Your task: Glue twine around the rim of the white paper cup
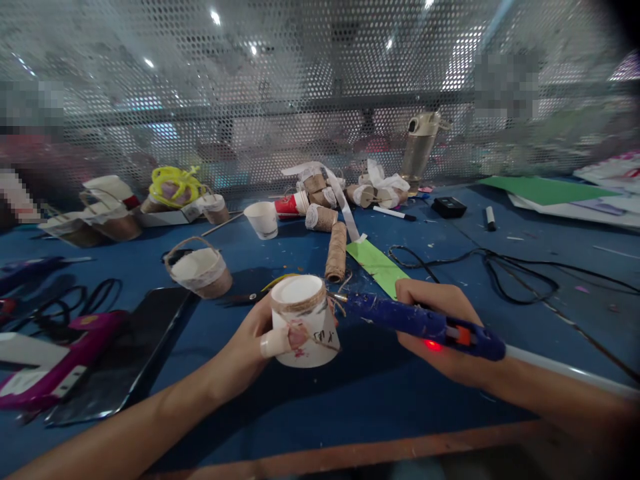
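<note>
My left hand (255,347) is closed round a white paper cup (305,323) that has twine wound round its top rim; the thumb, capped with tape, presses on its side. My right hand (440,333) grips a blue glue gun (425,325) with a red light and an orange trigger. Its nozzle points left and touches the cup just under the twine. Both are held a little above the blue table (350,393).
A twine-wrapped cup with a handle (200,270), a twine spool (337,251), a green paper strip (379,265) and more cups (320,200) lie behind. A purple glue gun (55,367), a black phone (130,353) and cables sit at the left. Black cord (500,267) runs on the right. A mesh screen stands behind.
</note>
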Tool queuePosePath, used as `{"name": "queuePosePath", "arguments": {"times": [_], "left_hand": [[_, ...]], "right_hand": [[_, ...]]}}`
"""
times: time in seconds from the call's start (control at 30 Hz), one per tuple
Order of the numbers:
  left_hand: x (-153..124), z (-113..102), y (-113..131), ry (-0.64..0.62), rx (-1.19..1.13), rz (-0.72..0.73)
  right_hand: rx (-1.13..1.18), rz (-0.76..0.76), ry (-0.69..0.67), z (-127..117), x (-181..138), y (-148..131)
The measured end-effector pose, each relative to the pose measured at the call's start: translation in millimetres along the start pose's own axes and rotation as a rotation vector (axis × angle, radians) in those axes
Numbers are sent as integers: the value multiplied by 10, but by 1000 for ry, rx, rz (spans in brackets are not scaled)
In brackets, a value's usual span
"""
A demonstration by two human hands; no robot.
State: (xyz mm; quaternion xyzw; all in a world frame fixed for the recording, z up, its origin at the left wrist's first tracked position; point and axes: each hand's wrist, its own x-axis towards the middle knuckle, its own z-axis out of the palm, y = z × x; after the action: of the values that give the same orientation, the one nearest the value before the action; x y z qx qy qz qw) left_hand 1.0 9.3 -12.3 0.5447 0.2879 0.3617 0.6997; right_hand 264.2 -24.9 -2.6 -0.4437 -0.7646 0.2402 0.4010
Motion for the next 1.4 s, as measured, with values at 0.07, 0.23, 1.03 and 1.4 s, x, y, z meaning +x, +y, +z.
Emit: {"name": "queuePosePath", "arguments": {"times": [0.07,0.23,1.03,1.4], "left_hand": [[1,12,-8,27,6,23],[6,42,-47,106,66,74],[29,228,-70,178,260,96],[44,259,-48,174,340,51]], "right_hand": [[9,8,24,-3,-11,2],[101,-17,91,19,-29,-53],[504,9,46,329,-40,-82],[326,3,121,214,-49,-92]]}}
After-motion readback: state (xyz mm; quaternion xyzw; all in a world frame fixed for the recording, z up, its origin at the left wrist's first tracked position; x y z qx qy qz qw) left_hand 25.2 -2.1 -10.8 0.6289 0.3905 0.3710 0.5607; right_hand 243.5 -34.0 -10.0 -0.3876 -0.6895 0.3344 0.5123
